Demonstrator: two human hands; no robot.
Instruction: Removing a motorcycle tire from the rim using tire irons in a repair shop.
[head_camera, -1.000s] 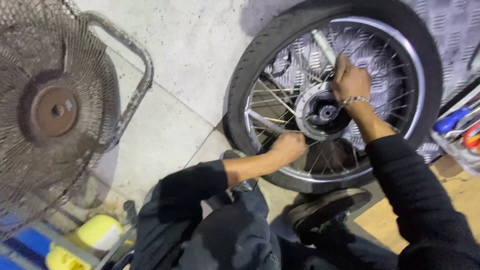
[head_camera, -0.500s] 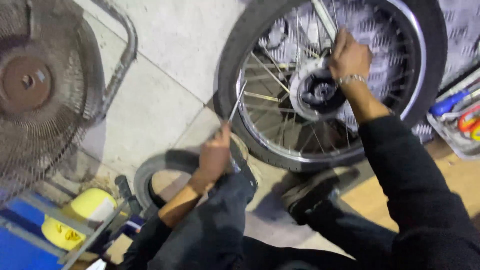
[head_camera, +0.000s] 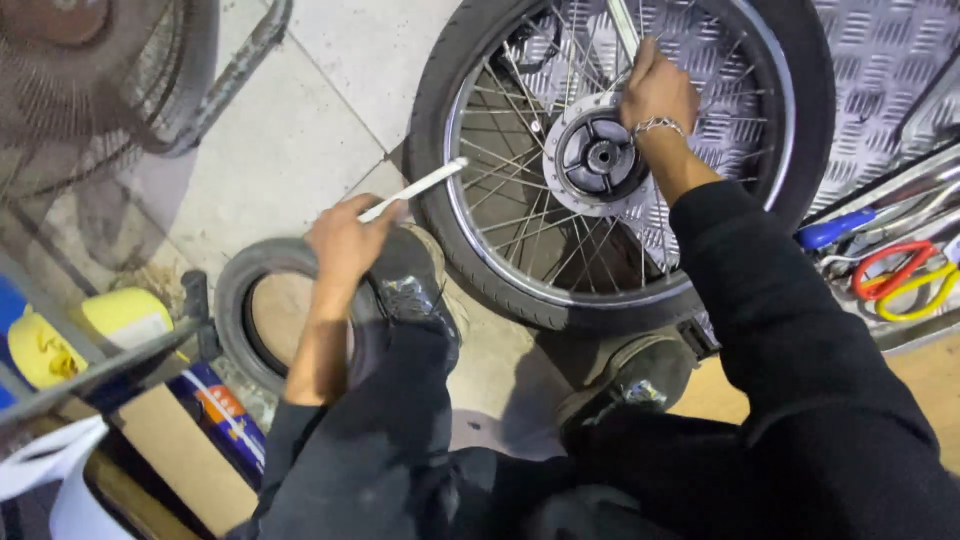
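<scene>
Spoked motorcycle wheel (head_camera: 620, 160), tyre still mounted, stands upright on the tiled floor (head_camera: 300, 150), leaning near a chequer-plate panel (head_camera: 880, 60). Judged heavy and rigid: steel rim, thick rubber, central hub (head_camera: 598, 155) with a brake drum face. Spokes are thin and springy under side load, so poor handholds; the hub or the tyre shoulder looks like the firmest place to grip. Rubber should not slip in a bare hand; the chromed rim might.

Right hand (head_camera: 658, 92) is closed over the spokes just above the hub, steadying the wheel; a chain bracelet (head_camera: 655, 126) sits at the wrist. Left hand (head_camera: 345, 240) is clenched around a flat pale metal tyre lever (head_camera: 415, 188), its tip touching the rim edge on the wheel's left side. Stiff bar, light, likely to skid on chrome.

Both shoes (head_camera: 420, 300) are planted at the base of the tyre. A smaller loose tyre (head_camera: 235, 300) lies flat beside the left knee. A tool tray (head_camera: 890, 265) sits at right, a cage fan (head_camera: 90, 80) at upper left.
</scene>
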